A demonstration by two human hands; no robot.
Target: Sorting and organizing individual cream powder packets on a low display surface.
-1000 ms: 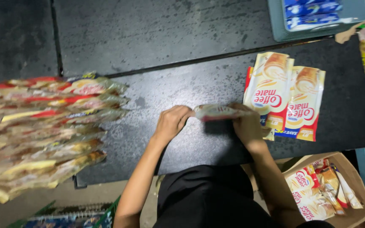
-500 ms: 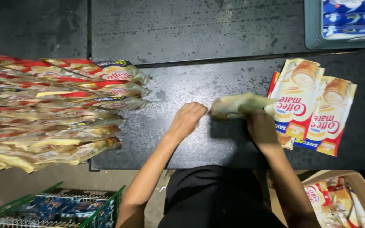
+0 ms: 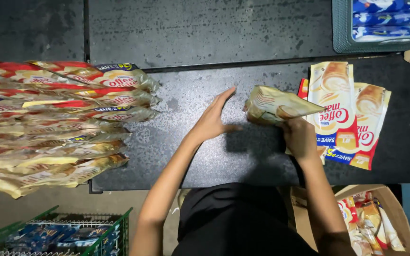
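Right, containers first: a cardboard box sits below the counter's near right corner, packed with red and gold sachets; a green wire basket at lower left holds blue packets; a dark tray past the far right corner holds blue-and-white packs. On the dark counter, the right hand is closed around the lower end of a gold pouch, pinching it so it lifts off the surface, near the right-centre of the counter. Left hand lies flat with fingers spread, resting on the counter just left of the pouch, not touching it (thumb points toward it). Two flat pouches lie near the right edge, partly under the held one. A fanned row of pouches overhangs the left edge. Bare counter between the row and the left hand.
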